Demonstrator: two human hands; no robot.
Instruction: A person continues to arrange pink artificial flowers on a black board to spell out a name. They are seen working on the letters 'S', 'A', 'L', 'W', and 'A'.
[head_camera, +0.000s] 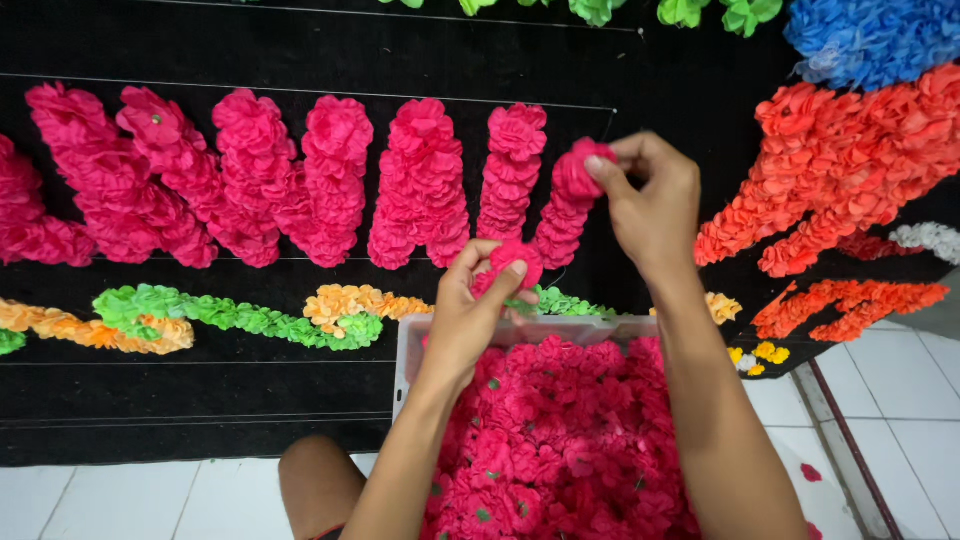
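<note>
While under fingers (600, 172), pink column (560, 220) near-vertical.

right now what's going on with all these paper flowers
A person sits over a black board covered with rows of crumpled paper flowers. The right hand presses a pink flower at the top of the rightmost pink row. The left hand pinches another pink flower just above a clear tray heaped with more pink ones. Orange, green, blue and white patches lie around.
</note>
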